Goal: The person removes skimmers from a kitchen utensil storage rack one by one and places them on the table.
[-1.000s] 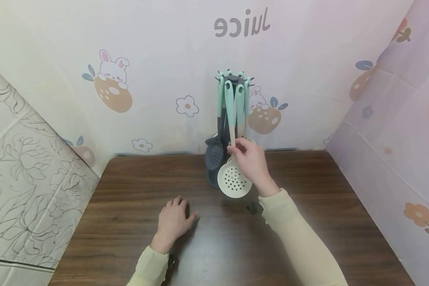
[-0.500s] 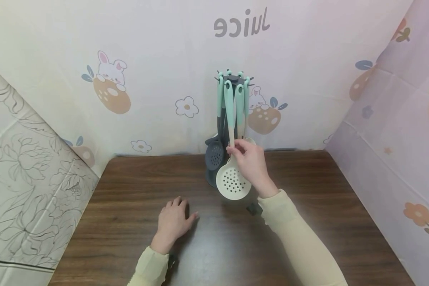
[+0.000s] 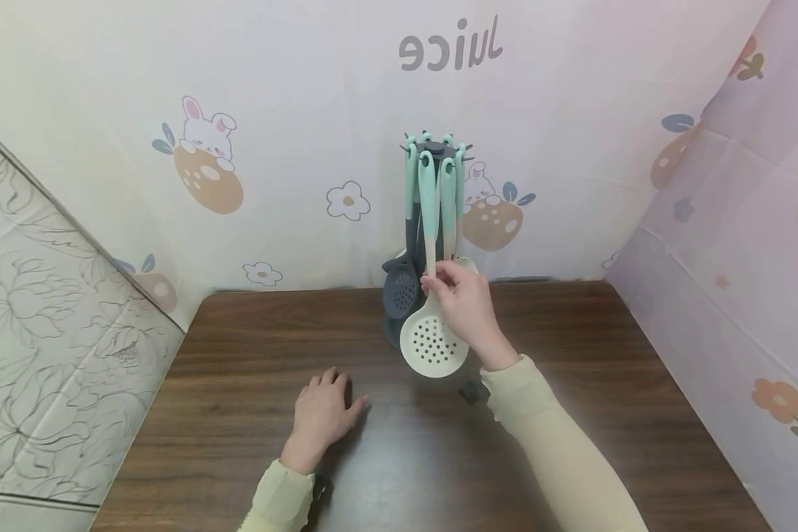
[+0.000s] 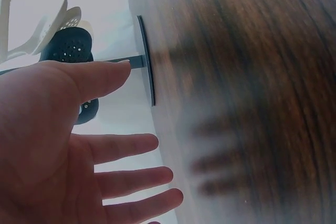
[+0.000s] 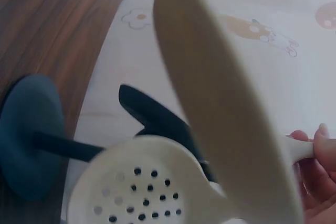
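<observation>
Two pale sleeves [image 3: 552, 428] enter from the lower edge of the head view. The left hand [image 3: 322, 414] is positioned over the near part of the wood-grain tabletop [image 3: 239, 473], palm down. Its fingers are extended and spread, the thumb set apart; it holds nothing. Contact between its fingertips and the tabletop cannot be determined.

The right hand [image 3: 462, 299] is located farther forward. Thumb and fingers pinch the lower, pale section of the handle of a cream skimmer [image 3: 434, 347]. The skimmer's round, perforated head hangs below the grip, forward of the stand [image 3: 437, 150]. The mint upper end of its handle lies at the stand's hook ring; whether the hook passes through the eye cannot be determined.

The stand is upright near the rear edge of the tabletop, on a round dark base [image 5: 31, 135]. Further mint-handled utensils hang around it. A dark slotted spoon [image 3: 401, 292] hangs beside the skimmer, on the side toward the left hand. In the right wrist view, a second cream perforated utensil [image 5: 191, 198] is located behind the skimmer.

Beyond the tabletop, a pale wall cloth [image 3: 292, 133] carries rabbit and flower prints and reversed "Juice" lettering.
</observation>
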Motion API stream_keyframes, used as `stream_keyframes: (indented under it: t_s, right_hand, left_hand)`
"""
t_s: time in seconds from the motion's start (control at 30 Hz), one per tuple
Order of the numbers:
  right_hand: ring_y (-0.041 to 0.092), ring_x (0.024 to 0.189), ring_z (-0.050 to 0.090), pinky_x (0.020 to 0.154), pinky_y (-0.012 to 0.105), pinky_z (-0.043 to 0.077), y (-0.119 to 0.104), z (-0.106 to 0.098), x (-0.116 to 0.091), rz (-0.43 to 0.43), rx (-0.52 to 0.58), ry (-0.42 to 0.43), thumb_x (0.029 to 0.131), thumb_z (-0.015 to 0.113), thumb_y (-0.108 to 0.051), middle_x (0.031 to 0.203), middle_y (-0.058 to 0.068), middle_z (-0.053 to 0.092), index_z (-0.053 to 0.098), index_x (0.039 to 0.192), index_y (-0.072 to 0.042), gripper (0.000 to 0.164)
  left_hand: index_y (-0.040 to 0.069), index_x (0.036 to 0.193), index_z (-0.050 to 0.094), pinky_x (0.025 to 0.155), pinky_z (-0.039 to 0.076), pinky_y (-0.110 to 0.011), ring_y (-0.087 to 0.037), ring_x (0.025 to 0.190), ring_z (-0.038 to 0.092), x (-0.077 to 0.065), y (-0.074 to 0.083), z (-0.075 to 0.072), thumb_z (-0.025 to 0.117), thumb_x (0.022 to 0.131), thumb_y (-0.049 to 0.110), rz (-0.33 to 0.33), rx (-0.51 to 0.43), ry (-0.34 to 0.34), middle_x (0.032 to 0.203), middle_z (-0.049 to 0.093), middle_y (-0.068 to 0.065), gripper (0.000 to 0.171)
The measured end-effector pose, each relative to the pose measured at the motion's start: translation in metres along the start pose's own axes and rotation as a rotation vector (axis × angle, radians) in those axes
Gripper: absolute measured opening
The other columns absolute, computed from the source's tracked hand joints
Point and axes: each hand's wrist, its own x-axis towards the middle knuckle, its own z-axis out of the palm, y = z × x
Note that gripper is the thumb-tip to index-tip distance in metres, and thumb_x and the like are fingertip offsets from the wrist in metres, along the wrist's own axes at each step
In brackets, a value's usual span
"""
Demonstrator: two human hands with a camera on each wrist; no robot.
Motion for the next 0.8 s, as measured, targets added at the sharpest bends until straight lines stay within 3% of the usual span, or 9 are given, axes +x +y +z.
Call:
stream_keyframes:
  t_s: [0.23,0.37,0.47,0.8]
  right_hand:
    - [0.019,0.079,0.067,0.065,0.036,0.053,0.0,0.002,-0.002,-0.127,-0.036,0.113,0.09,0.075,-0.016,0.084,0.006,0.072,0.073,0.096,-0.005,0.012]
    - [0.019,0.077,0.067,0.063,0.035,0.051,-0.005,-0.002,0.0,-0.177,-0.021,0.161,0.089,0.076,-0.015,0.082,0.006,0.071,0.073,0.093,-0.005,0.011]
    - [0.018,0.076,0.067,0.061,0.035,0.045,-0.008,-0.004,-0.001,-0.169,-0.011,0.165,0.088,0.077,-0.014,0.081,0.005,0.071,0.074,0.092,-0.005,0.011]
    - [0.019,0.078,0.063,0.07,0.038,0.054,-0.004,-0.013,-0.014,-0.06,-0.01,0.104,0.089,0.077,-0.015,0.081,0.004,0.071,0.074,0.097,-0.007,0.012]
  left_hand:
    - [0.003,0.128,0.064,0.098,0.045,-0.056,-0.041,0.121,0.054,-0.001,0.0,0.002,0.067,0.089,0.054,-0.003,-0.005,-0.015,0.135,0.056,-0.022,0.064]
    - [0.003,0.129,0.064,0.098,0.045,-0.056,-0.041,0.121,0.054,-0.002,-0.001,0.002,0.066,0.089,0.054,-0.007,-0.006,-0.018,0.135,0.056,-0.022,0.064]
    - [0.004,0.128,0.064,0.098,0.045,-0.056,-0.041,0.121,0.054,-0.002,-0.002,0.002,0.066,0.089,0.054,-0.006,-0.004,-0.012,0.135,0.057,-0.022,0.064]
    - [0.004,0.127,0.065,0.097,0.045,-0.056,-0.041,0.12,0.055,-0.001,-0.003,0.002,0.067,0.089,0.054,-0.004,0.005,-0.01,0.134,0.057,-0.022,0.063]
